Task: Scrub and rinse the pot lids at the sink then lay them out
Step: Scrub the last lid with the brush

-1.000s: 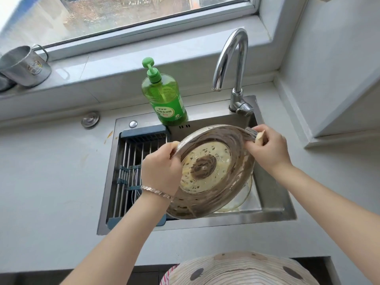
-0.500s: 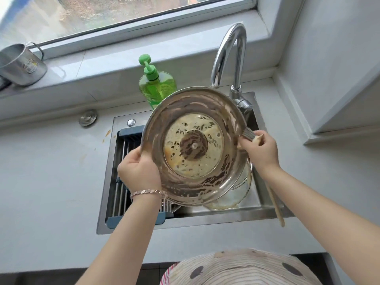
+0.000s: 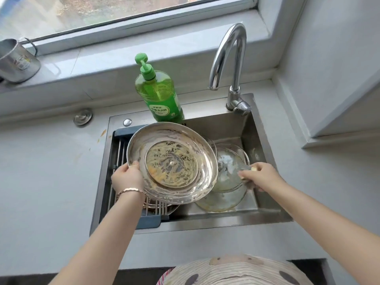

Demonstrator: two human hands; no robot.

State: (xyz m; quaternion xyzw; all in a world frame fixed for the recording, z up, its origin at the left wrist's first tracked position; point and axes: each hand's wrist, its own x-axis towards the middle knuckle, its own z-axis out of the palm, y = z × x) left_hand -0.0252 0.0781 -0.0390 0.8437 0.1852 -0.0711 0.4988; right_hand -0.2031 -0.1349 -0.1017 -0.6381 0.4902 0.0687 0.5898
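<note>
A large steel pot lid with a glass centre, smeared with yellowish residue, is held tilted over the left half of the sink, underside toward me. My left hand grips its left rim. My right hand is down in the basin and holds a scrubbing brush with a pale handle, its bristles on a glass lid. That glass lid lies on another glass lid on the sink floor.
A drain rack with a blue frame spans the sink's left side, with something metal under it. A green dish soap bottle stands behind the sink, the chrome faucet at the back right. A steel mug sits on the windowsill.
The steel lid has come down and moved left over the rack. My right hand left its rim and went down into the basin with the brush, onto the glass lid.
</note>
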